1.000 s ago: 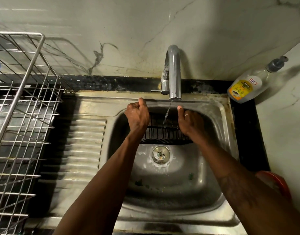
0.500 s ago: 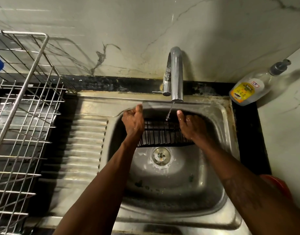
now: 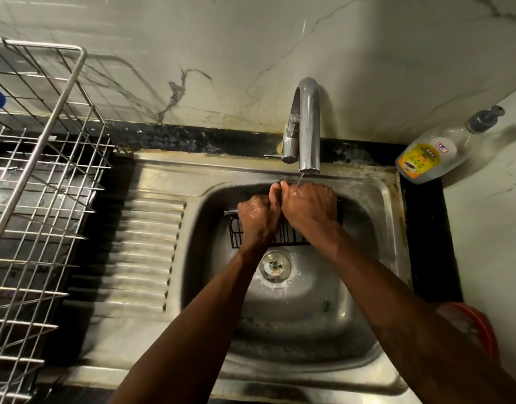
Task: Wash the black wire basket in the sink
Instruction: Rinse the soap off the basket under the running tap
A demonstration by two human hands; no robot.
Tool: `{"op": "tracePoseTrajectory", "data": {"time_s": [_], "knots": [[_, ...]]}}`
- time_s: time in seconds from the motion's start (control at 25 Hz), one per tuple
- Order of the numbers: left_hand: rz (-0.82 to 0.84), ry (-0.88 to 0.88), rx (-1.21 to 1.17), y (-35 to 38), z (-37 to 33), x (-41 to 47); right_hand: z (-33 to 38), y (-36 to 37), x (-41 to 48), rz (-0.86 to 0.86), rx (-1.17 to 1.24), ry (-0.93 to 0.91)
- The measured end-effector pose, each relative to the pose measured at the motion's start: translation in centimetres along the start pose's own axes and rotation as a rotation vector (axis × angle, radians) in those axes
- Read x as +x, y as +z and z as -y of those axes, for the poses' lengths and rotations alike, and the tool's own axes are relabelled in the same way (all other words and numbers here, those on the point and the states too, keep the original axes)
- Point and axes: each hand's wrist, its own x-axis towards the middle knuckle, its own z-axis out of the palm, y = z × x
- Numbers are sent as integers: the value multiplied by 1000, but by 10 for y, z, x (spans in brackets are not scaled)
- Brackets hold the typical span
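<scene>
Rinsing looks half done: my left grip (image 3: 258, 214) and right grip (image 3: 307, 204) curl, seemingly tight, over the rim of the black wire basket (image 3: 288, 236), held inside the stainless steel sink (image 3: 392, 228) beneath a trickle from the chrome tap (image 3: 308, 126); draining remains.

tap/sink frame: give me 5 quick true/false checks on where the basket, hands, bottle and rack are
1. Water runs from the tap onto the right hand. True.
2. The black wire basket lies on the draining board. False: it is in the sink bowl, at the far side, below the tap.
3. The left hand and the right hand sit side by side on the basket. True.
4. The soap bottle is left of the tap. False: it is to the right of it, past the sink's right rim.
5. A dish rack stands left of the sink. True.
</scene>
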Motion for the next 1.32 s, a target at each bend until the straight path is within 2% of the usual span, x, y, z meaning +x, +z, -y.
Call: {"op": "tracePoseTrajectory", "data": {"time_s": [0.08, 0.16, 0.24, 0.28, 0.36, 0.44, 0.56, 0.72, 0.8, 0.88, 0.96, 1.08, 1.16, 1.32], "knots": [[8, -162, -150, 0, -1, 7, -1, -20, -4, -2, 88, -109], [59, -330, -296, -3, 9, 22, -11, -37, -9, -92, 138, -204], [91, -476, -436, -8, 15, 27, -22, -42, -10, -226, 306, -140], [117, -505, -493, -10, 17, 24, -26, -39, -9, -236, 386, -141], [198, -436, -528, -7, 21, 14, -19, -29, -11, -200, 339, -187], [236, -424, -639, -7, 10, 9, -9, -23, -11, -308, 317, -227], [168, -384, -671, -10, -11, 13, -1, -19, -2, -371, 311, -246], [53, -434, -699, -15, -12, 19, -4, -22, 3, -209, 359, -341], [53, -428, -675, -18, -20, 20, -24, -23, 1, -138, 250, -249], [44, -420, -648, -15, -22, 24, -37, -19, -6, -209, 135, -102], [36, -404, -643, -15, -24, 26, -17, -7, -21, -257, 117, -42], [23, -459, -677, -17, -14, 30, 21, 1, -32, -248, 70, -123], [51, -438, -675, -18, -7, 28, 6, -13, -20, -114, 58, -190], [65, -415, -574, -17, -13, 20, -23, -40, 20, 295, 56, 52]]}}
